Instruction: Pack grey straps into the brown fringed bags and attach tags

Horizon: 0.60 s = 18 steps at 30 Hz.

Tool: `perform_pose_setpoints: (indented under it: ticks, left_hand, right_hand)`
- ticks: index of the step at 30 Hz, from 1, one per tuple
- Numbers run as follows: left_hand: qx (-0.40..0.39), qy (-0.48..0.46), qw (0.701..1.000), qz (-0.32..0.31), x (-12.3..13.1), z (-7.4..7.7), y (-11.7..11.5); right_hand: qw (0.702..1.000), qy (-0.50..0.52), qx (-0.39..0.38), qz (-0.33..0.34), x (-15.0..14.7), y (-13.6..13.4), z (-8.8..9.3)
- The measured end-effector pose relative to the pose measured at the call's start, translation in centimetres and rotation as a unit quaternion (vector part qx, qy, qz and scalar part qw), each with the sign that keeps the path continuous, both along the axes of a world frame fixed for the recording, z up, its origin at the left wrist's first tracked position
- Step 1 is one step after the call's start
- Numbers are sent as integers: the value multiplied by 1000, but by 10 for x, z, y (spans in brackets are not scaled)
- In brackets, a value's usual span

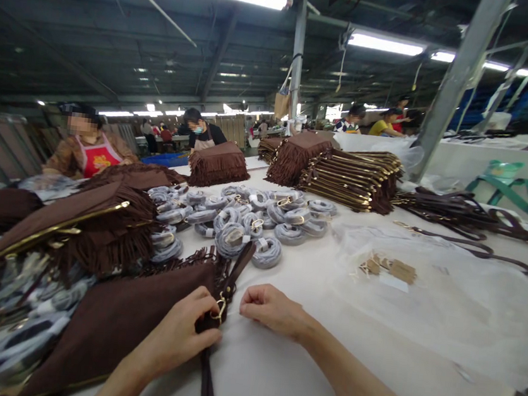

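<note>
A dark brown fringed bag [137, 310] with a gold zip edge lies flat on the white table in front of me. At its right corner my left hand [183, 325] is closed, finger and thumb around a gold clasp [219, 308]. A short brown strap [240, 265] runs up from the clasp, and thin dark strips hang below it. Just to the right, apart from the bag, my right hand [273, 310] is held above the table with its fingers curled together. Whatever is inside those fingers, if anything, is hidden.
Several wrapped coiled straps [267, 252] lie beyond the bag. Stacked fringed bags [350, 176] stand farther back, and more [99, 217] lie left. On the right are brown straps [462, 214], a plastic sheet [447, 301] and cardboard tags [401, 272]. Co-workers [91, 146] are across the table.
</note>
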<state>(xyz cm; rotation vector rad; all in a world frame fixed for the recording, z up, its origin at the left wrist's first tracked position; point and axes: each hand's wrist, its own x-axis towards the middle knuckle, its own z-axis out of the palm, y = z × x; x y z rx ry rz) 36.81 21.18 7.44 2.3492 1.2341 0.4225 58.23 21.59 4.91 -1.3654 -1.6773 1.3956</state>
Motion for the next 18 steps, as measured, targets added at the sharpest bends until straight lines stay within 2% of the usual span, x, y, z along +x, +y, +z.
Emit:
perform_pose_setpoints:
  ticks: [4, 7, 14, 18]
  left_hand:
    - [-28, -36, 999, -5, -4, -2, 1]
    - [-29, -45, 999, -2, -4, -5, 2]
    - [-27, -52, 998, 4, -3, -6, 2]
    - [-30, -49, 998, 8, -3, -7, 0]
  right_hand:
    - [999, -31, 9, -13, -7, -5, 8]
    - [999, -43, 20, -18, -10, -6, 7]
    - [997, 29, 74, 15, -14, 1, -15]
    - [995, 34, 92, 15, -21, 5, -24]
